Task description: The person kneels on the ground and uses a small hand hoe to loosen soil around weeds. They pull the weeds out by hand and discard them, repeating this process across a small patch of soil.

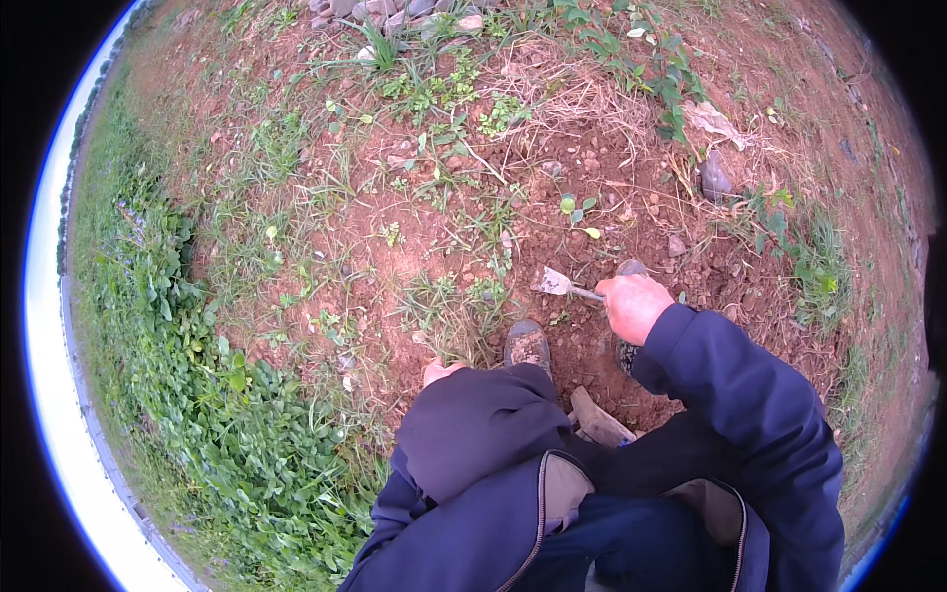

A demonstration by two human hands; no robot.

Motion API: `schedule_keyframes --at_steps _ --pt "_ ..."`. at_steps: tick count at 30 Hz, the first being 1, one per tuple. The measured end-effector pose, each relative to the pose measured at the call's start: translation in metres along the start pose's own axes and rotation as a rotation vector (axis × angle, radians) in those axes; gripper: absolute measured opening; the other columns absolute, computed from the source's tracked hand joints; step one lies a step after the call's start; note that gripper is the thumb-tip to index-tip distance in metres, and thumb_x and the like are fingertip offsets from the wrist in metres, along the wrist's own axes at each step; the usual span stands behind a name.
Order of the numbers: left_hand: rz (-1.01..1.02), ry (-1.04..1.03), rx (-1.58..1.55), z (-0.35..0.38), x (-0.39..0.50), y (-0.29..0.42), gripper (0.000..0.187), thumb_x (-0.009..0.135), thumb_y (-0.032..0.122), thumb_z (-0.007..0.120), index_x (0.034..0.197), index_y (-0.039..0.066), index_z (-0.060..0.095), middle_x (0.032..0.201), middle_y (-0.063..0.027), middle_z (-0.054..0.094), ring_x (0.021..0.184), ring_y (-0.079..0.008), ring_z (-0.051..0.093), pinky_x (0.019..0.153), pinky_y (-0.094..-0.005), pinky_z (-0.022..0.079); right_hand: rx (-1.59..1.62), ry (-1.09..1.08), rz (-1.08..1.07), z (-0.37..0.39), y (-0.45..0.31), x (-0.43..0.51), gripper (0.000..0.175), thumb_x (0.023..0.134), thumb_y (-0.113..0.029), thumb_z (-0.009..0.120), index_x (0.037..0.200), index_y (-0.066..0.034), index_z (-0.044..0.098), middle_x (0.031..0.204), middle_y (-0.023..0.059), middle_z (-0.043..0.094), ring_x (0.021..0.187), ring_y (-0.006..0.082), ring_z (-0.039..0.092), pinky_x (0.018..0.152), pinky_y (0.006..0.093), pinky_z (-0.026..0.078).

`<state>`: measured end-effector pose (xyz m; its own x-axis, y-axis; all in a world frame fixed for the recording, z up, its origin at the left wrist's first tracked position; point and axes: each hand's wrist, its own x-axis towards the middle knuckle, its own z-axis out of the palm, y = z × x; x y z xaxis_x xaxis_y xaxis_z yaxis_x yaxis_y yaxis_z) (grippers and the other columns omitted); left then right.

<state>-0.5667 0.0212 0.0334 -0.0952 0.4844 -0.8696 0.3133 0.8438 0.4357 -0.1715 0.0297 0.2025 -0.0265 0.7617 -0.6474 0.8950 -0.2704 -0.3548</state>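
My right hand [638, 303] is closed around the handle of a small hand trowel [555, 282], whose pale, soil-marked metal blade points left just above the loose reddish soil. Only a bit of my left hand [442, 370] shows beyond my left knee, low over a tuft of grass [462, 318]; the knee hides the rest, so what its fingers do cannot be made out. Between the hands, a muddy shoe [527, 346] stands on the ground. The other shoe is partly behind my right hand and sleeve.
Dense leafy plants [259, 436] grow on the left. Stones [414, 11] are heaped at the top, with dry grass [577, 103] below and right of them. A dark rock [715, 177] lies at the right beside a leafy vine [669, 81]. A pale curved object [598, 420] lies between my legs.
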Motion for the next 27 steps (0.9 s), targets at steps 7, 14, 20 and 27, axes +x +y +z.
schedule_keyframes --at_steps 7,14,20,27 --pt "0.306 0.037 0.007 -0.014 0.027 0.011 0.044 0.074 -0.002 0.069 0.118 -0.001 0.063 0.089 -0.0080 0.070 0.073 -0.0148 0.064 0.067 -0.0313 0.052 0.113 0.024 0.185 0.069 -0.020 -0.024 0.016 0.090 -0.015 0.059 0.099 -0.0068 0.068 0.086 0.0212 0.072 0.086 0.0408 0.072 0.077 0.0523 0.056" --pt "0.550 -0.137 -0.027 0.019 0.044 0.052 0.042 0.080 -0.007 0.065 0.120 0.001 0.062 0.101 -0.0017 0.069 0.088 -0.0109 0.062 0.080 -0.0268 0.050 0.082 0.017 0.094 0.090 -0.035 -0.025 0.017 0.091 -0.015 0.058 0.102 -0.0048 0.065 0.087 0.0204 0.073 0.085 0.0390 0.073 0.075 0.0501 0.058" --pt "0.535 -0.229 -0.115 0.059 0.055 0.070 0.033 0.084 -0.003 0.072 0.117 0.003 0.066 0.099 -0.0009 0.070 0.088 -0.0096 0.061 0.080 -0.0266 0.050 0.044 -0.030 0.076 0.099 -0.045 -0.012 0.019 0.089 -0.011 0.058 0.104 -0.0010 0.064 0.094 0.0239 0.072 0.091 0.0402 0.072 0.079 0.0490 0.058" --pt "0.519 -0.214 0.016 0.081 0.085 0.057 0.032 0.088 -0.004 0.070 0.120 0.001 0.066 0.102 -0.0023 0.072 0.087 -0.0099 0.064 0.079 -0.0261 0.051 0.081 -0.095 0.093 0.096 -0.059 0.000 0.020 0.089 -0.010 0.057 0.104 0.0011 0.065 0.096 0.0256 0.073 0.094 0.0401 0.072 0.082 0.0486 0.058"
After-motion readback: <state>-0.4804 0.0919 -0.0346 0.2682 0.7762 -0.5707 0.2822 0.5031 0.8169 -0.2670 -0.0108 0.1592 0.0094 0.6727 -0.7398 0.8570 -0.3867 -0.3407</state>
